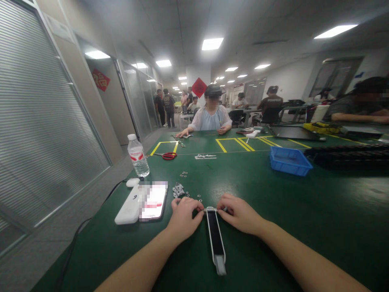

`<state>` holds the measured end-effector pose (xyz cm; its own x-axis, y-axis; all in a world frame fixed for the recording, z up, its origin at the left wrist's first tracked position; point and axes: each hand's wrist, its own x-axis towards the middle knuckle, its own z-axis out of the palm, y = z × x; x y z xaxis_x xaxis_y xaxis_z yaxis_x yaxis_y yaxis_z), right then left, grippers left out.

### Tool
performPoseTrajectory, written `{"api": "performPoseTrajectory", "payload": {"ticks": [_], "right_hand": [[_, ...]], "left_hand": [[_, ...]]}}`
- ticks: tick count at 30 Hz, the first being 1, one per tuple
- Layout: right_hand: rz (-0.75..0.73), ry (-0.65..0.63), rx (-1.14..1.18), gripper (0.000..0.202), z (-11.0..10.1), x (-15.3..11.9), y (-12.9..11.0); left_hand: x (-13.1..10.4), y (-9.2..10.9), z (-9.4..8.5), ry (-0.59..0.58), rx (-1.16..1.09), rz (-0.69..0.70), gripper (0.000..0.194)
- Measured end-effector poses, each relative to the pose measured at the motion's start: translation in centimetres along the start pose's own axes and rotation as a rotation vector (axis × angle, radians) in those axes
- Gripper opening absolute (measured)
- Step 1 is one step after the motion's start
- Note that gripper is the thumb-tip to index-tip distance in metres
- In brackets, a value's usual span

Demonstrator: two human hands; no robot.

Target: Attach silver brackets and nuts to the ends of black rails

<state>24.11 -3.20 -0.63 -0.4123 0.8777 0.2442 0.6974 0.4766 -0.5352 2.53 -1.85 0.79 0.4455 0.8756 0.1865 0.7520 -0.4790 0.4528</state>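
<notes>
A long narrow frame [216,235] with white edges, a dark middle and a grey near end lies on the green table [249,263]. At its far end, my left hand [185,215] pinches something small at the left corner. My right hand [240,214] is closed at the opposite corner, its fingertips on a small part too tiny to make out. Grey metal brackets [178,190] lie just beyond my left hand, with several small rings [183,174] scattered around them.
A white power bank [127,211], a lit phone [154,200] and a water bottle [138,156] stand or lie at left. Red-handled scissors [169,155] lie farther back. A blue tray [289,161] is at right. Across the table sits a person [211,115].
</notes>
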Motion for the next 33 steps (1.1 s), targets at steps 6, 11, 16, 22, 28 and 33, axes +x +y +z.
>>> {"api": "performPoseTrajectory", "payload": {"ticks": [6, 11, 16, 22, 28, 33], "right_hand": [[0.005, -0.011, 0.0, 0.008, -0.1, -0.08, 0.0], [0.003, -0.016, -0.015, 0.006, -0.21, -0.07, 0.01], [-0.009, -0.021, -0.028, 0.007, -0.13, -0.01, 0.14], [-0.009, -0.035, -0.03, 0.007, -0.11, -0.05, 0.13], [-0.03, -0.044, -0.013, 0.009, -0.23, -0.12, 0.17], [-0.02, -0.041, -0.019, 0.013, -0.39, -0.05, -0.1]], "left_hand": [[0.03, -0.06, -0.01, 0.001, 0.002, 0.004, 0.01], [0.03, -0.22, 0.14, 0.005, 0.01, 0.016, 0.011], [-0.09, -0.15, 0.06, 0.006, 0.014, 0.018, 0.011], [-0.02, -0.13, -0.02, 0.003, 0.008, 0.011, 0.01], [0.0, -0.26, 0.07, 0.004, 0.002, 0.014, 0.009], [0.02, -0.34, 0.13, -0.008, 0.009, 0.017, 0.01]]}}
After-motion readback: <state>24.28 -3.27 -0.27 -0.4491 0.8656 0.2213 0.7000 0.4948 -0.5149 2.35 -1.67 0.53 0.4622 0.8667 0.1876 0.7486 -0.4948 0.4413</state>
